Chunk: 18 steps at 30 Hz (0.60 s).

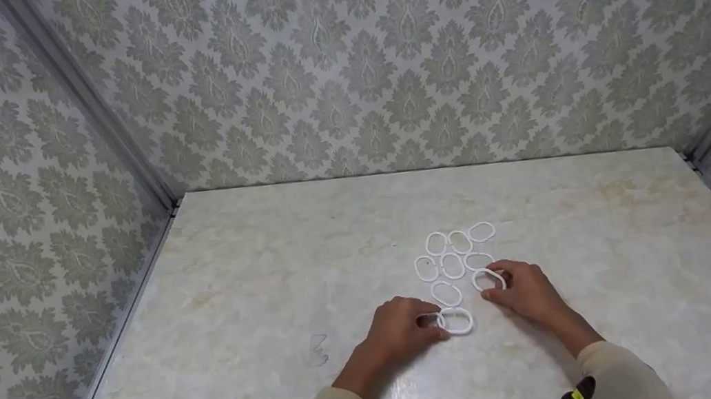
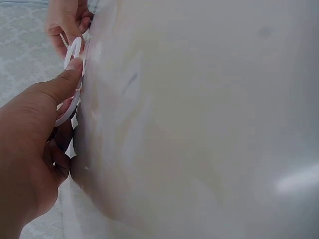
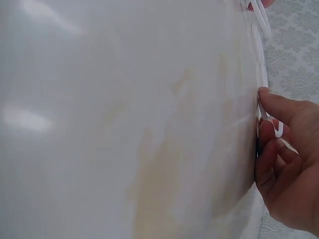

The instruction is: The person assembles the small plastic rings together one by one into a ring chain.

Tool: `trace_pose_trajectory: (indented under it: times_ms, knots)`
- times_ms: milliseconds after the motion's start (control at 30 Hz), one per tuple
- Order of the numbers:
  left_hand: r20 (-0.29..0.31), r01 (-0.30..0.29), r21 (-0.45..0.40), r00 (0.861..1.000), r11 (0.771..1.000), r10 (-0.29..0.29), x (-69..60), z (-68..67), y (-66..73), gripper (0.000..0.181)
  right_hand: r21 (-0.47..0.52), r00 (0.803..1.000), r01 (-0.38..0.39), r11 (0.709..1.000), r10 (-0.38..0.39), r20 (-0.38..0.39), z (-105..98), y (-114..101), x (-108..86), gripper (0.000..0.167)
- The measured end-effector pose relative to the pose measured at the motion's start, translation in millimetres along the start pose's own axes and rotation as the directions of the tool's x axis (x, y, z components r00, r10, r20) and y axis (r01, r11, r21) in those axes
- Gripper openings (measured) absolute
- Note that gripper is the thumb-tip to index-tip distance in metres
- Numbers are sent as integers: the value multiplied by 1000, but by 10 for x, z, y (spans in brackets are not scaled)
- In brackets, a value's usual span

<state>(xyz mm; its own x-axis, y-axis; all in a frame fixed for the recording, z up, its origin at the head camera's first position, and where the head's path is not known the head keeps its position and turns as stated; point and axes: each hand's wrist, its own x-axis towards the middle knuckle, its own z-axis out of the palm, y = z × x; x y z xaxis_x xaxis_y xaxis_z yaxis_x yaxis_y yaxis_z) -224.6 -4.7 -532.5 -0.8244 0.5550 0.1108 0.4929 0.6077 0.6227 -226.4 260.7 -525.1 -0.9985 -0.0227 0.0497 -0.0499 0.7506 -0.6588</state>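
So, left hand [image 1: 404, 326] holding white ring [image 1: 471, 321], 2nd ring [image 1: 440, 321] overlapping it at fingertips; linked or not, cannot tell. Right hand [image 1: 528, 290] pinching another white ring [image 1: 475, 281] between thumb and fingers, low over marbled tabletop [image 1: 255, 276]. Beyond hands, 7 loose rings [image 1: 442, 266] lying close together on tabletop: 3 far, 3 in middle, 1 nearest left hand. Patterned wall [image 1: 329, 64] behind.

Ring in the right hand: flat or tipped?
Tipped: the right wrist view shows the ring with one end raised off the table.
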Motion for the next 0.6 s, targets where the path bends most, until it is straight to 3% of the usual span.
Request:
trace_pose_trajectory:
  times_ms: [200, 300, 367, 467, 600]
  knots:
    - [-2, 14, -15, 1000, 1000, -14, 6, 4, 8, 27, 48, 1000, -18, 999, 18, -1, -8, 24, 1, 42]
    - [-4, 21, -28, 1000, 999, -21, 0, 5, 7, 29, 184, 998, -52, 981, 44, 49, -16, 28, -6, 36]
    - [-1, 22, -42, 1000, 999, -22, -5, 6, 7, 30, 303, 993, -89, 949, 62, 98, -27, 39, -10, 34]
    - [1, 29, -58, 1000, 998, -29, -11, 6, 10, 31, 461, 982, -159, 873, 89, 169, -49, 48, -14, 36]
    - [-1, 35, -74, 999, 997, -35, -15, 1, 15, 28, 542, 972, -209, 814, 114, 205, -63, 53, -11, 38]
